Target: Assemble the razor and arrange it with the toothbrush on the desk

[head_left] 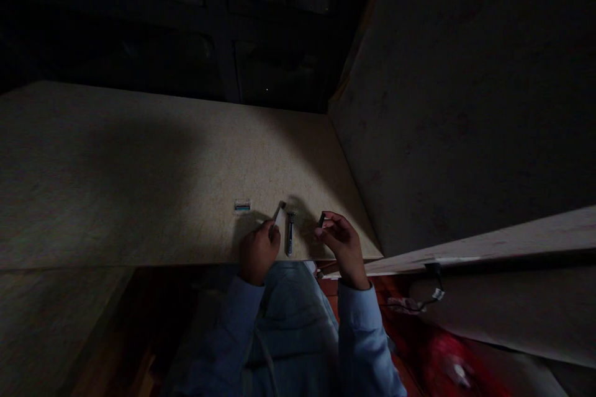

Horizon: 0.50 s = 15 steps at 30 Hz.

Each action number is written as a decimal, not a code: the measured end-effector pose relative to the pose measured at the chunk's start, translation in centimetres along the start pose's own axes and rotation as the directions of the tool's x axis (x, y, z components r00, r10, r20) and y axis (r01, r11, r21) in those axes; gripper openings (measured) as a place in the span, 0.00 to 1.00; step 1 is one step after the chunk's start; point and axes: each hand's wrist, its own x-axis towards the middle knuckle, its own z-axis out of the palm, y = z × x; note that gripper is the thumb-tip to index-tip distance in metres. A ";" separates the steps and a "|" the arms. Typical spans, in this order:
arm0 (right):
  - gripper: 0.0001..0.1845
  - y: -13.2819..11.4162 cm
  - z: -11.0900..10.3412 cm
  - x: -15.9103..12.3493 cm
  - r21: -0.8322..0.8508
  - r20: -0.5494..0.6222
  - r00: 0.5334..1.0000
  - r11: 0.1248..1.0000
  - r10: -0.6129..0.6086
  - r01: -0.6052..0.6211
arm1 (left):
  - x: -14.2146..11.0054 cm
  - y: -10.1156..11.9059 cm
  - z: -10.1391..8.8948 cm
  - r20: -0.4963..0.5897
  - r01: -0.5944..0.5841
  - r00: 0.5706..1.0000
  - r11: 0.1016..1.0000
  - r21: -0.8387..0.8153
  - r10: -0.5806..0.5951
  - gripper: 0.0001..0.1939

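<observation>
My left hand point(259, 253) is closed around a slim white stick with a dark tip point(278, 214), which points up and to the right. Its exact kind is too dim to tell. On the table between my hands lies a razor point(290, 234) with a dark blue handle, its head towards the back. My right hand point(343, 243) pinches a small dark piece point(321, 219) between thumb and fingers, just right of the razor. A small clear case with a blue-green strip point(242, 206) rests beyond my left hand.
The light-coloured table point(153, 198) has its front edge close to my body. A tall panel point(442, 124) bounds the right side, and dark cabinet doors point(279, 68) stand behind. A cable point(421, 308) and a red item point(451, 360) are low on the right.
</observation>
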 end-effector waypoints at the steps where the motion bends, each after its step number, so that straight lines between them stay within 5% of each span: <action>1: 0.24 0.2 -0.2 0.0 -0.006 0.001 1.000 1.000 0.008 -0.008 | 0.1 0.0 0.0 0.010 -0.001 1.000 1.000 0.019 0.001 0.17; 15: 0.29 1.3 -7.2 -1.2 -0.317 -0.036 0.997 0.946 0.061 -0.069 | 0.6 -1.2 0.6 -0.019 -0.066 0.998 0.997 0.031 0.067 0.14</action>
